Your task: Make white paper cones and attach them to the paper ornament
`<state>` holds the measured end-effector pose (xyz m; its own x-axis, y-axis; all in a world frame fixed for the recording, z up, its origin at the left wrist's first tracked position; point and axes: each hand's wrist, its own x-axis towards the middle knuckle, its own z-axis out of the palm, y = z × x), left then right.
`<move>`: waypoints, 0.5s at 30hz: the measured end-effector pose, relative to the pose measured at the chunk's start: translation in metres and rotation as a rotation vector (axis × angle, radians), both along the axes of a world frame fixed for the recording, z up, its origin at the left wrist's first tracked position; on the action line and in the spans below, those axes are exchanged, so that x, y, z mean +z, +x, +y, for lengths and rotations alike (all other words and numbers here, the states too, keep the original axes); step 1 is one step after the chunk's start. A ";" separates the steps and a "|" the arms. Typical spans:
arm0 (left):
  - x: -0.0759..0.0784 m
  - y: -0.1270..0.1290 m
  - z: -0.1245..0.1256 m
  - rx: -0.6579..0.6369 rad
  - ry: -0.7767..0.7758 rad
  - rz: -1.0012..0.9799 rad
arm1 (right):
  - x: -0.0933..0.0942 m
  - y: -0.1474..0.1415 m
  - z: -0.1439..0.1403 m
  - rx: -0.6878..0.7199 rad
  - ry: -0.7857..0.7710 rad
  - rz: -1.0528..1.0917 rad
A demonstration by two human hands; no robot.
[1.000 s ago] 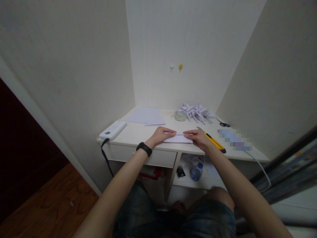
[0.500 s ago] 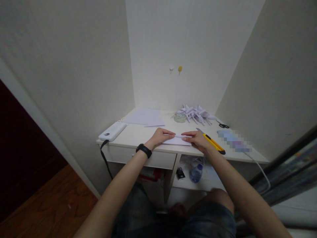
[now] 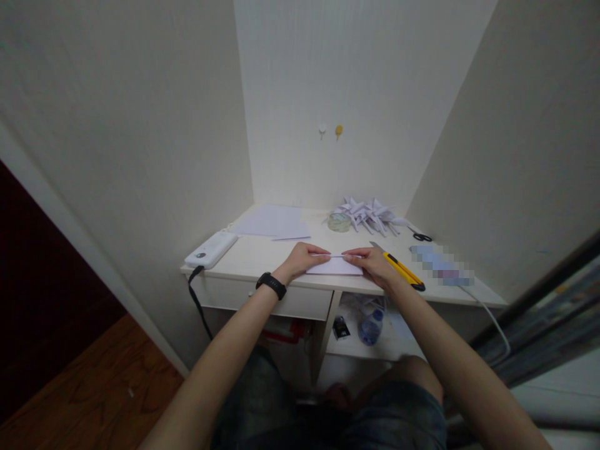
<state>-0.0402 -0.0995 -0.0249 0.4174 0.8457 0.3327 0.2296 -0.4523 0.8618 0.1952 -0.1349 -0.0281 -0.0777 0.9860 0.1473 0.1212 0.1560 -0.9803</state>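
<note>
A folded sheet of white paper [image 3: 334,267] lies at the front edge of the desk [image 3: 262,253], its long side towards me. My left hand [image 3: 304,256] pinches its far left part, thumb on top. At the far right part, my right hand [image 3: 368,261] grips the same fold with thumb and fingers. Between the two hands the folded edge shows as a straight line. Just right of my right hand lies a yellow utility knife [image 3: 404,272] with its blade out. The fingertips under the paper are hidden.
Flat white sheets [image 3: 269,220] lie at the back left. Folded paper pinwheels [image 3: 368,214] are heaped at the back beside a roll of tape [image 3: 338,222]. Black-handled scissors [image 3: 422,237] lie right, a white power bank-like box [image 3: 210,249] left. A bottle [image 3: 370,326] stands on the shelf below.
The raised, curled far edge of the paper between my hands is now pressed into a flat, straight fold. My right fingers have shifted slightly left.
</note>
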 end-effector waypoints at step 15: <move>0.002 0.001 -0.003 0.010 -0.032 -0.006 | 0.004 -0.001 -0.002 0.028 -0.067 0.089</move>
